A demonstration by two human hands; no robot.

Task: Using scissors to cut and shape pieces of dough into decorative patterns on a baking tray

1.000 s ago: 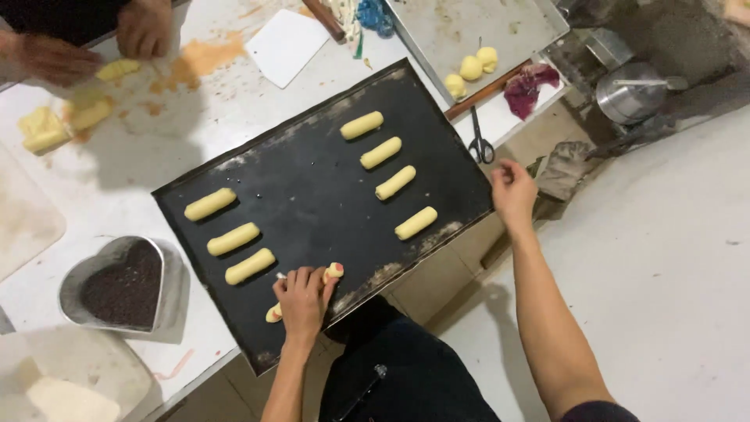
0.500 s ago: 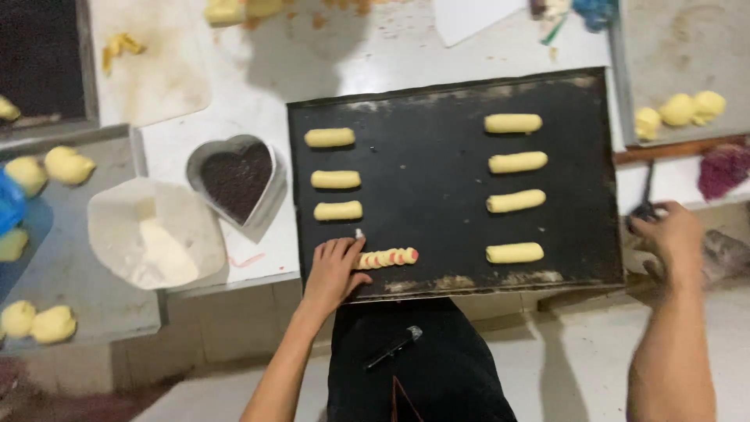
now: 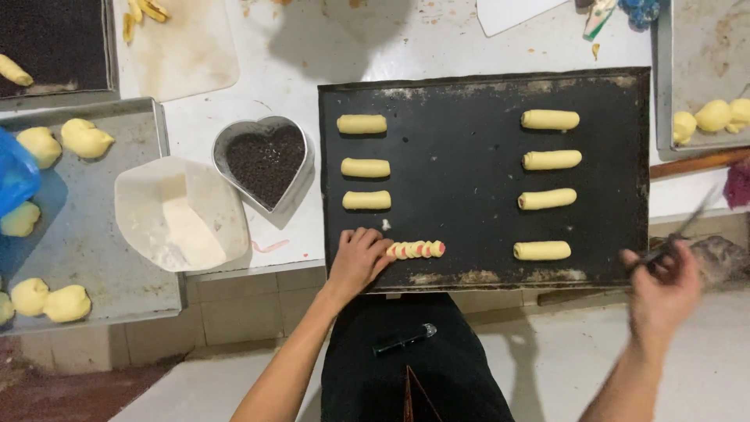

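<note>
The big black baking tray point(image 3: 484, 101) now fills the middle of the frame squarely, where a second ago it lay at a slant; the view has swung round over it. It carries three plain dough sticks in a left column and four point(image 3: 551, 119) in a right column. At the lower left of the tray lies the cut dough stick point(image 3: 416, 249), snipped into slices with pink showing between them, where a second ago it looked plain under the hand. The left hand point(image 3: 361, 259) rests on its left end, fingers curled loosely over it. The right hand point(image 3: 662, 291), at the lower right off the tray's edge, has closed round scissors point(image 3: 676, 234); they are motion-blurred, so the blades' gape cannot be told. The heart-shaped tin point(image 3: 266, 160) of dark sprinkles sits left of the tray.
</note>
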